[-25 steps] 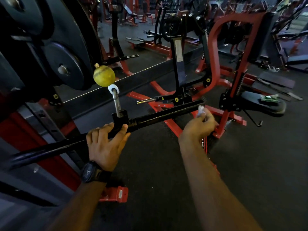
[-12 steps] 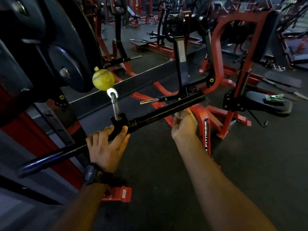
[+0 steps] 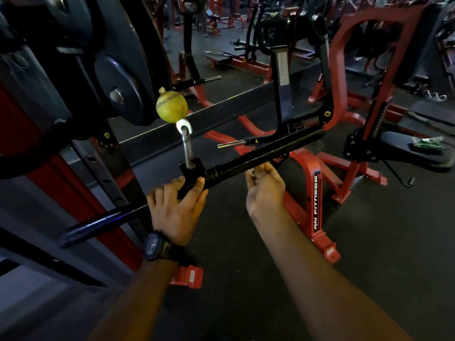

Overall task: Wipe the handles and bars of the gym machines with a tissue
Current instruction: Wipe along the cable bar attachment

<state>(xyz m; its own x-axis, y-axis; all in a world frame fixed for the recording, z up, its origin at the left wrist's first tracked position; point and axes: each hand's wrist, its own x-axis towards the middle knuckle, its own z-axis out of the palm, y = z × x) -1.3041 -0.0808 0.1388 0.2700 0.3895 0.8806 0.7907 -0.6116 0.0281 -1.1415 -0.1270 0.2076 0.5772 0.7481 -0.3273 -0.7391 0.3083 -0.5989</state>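
A long black cable bar [image 3: 248,162] hangs from a silver carabiner [image 3: 187,148] below a yellow ball stopper [image 3: 171,107]. My left hand [image 3: 176,205] grips the bar just left of its centre bracket, a black watch on the wrist. My right hand [image 3: 264,187] sits under the bar's right half, fingers curled around a small crumpled tissue [image 3: 253,172] held against the bar's underside. The tissue is mostly hidden by my fingers.
Black weight plates [image 3: 118,77] on a rack crowd the upper left. A red machine frame labelled FITNESS [image 3: 316,200] stands just behind my right hand. A black seat pad [image 3: 406,148] with a green packet [image 3: 428,143] lies at right. Dark rubber floor [image 3: 369,242] spreads below.
My right hand with the tissue has slid leftward along the bar, from its right end toward the centre. My left hand has kept its grip.
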